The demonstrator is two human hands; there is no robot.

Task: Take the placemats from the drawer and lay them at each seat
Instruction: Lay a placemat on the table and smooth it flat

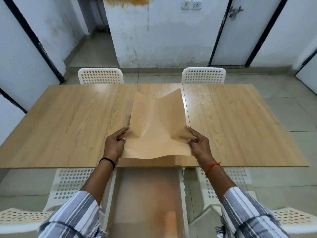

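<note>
You are pinching the thin tan flexible placemat by its side edges with your left hand and right hand, holding it over the light wooden table to spread it flat.

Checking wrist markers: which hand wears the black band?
The left hand; its wrist has a black band, while the right hand wears an orange thread.

Tan placemat, thin & floppy w/ faint dotted texture, held up over the desk near its front edge, far corners curling up, middle sagging. Open drawer sits below the desk front, contents blurred.
</note>
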